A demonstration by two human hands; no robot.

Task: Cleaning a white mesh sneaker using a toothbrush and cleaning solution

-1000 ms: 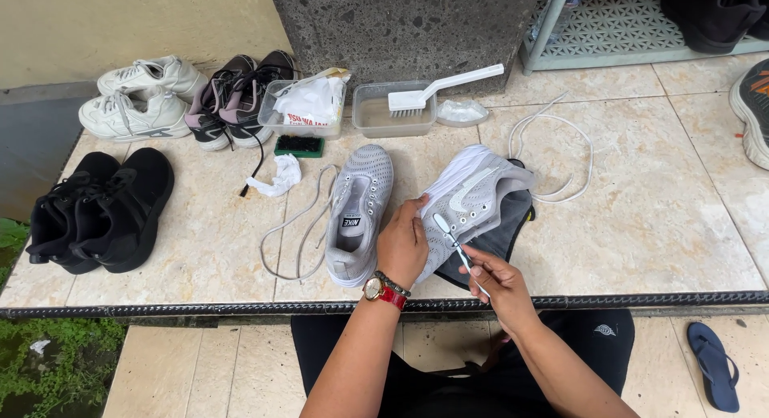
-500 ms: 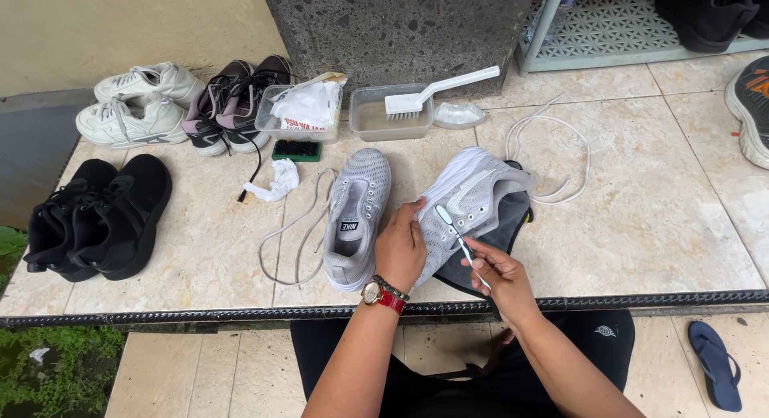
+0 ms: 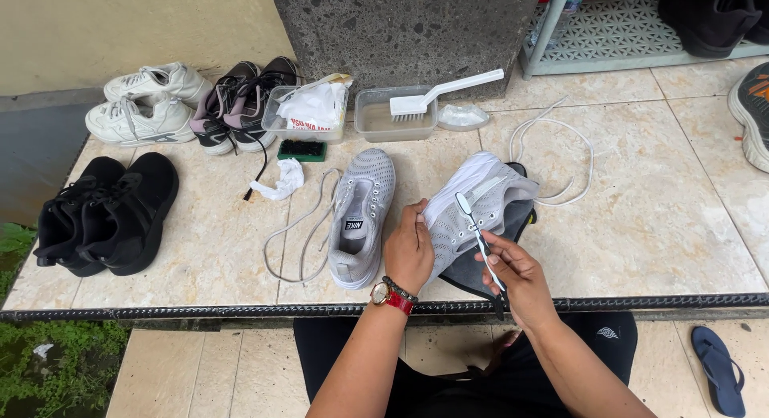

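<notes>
My left hand point(image 3: 410, 251) grips a grey mesh sneaker point(image 3: 474, 203), tilted on its side with the toe pointing away from me. My right hand point(image 3: 517, 275) holds a toothbrush point(image 3: 479, 240) whose head rests against the sneaker's upper. The matching grey sneaker point(image 3: 360, 218) lies flat just left of my left hand, without its lace. A loose grey lace point(image 3: 298, 226) curls beside it. A dark insole point(image 3: 481, 280) lies under the held sneaker.
A white lace point(image 3: 561, 158) lies to the right. At the back stand a tub with a white scrub brush point(image 3: 444, 94), a tub holding a plastic bag point(image 3: 308, 110), and a green-backed brush point(image 3: 301, 150). Black point(image 3: 108, 210), white point(image 3: 140, 106) and dark pink-trimmed shoes point(image 3: 236, 102) sit left.
The toothbrush has shifted slightly along the sneaker's upper; my hands and the held sneaker stay in nearly the same place.
</notes>
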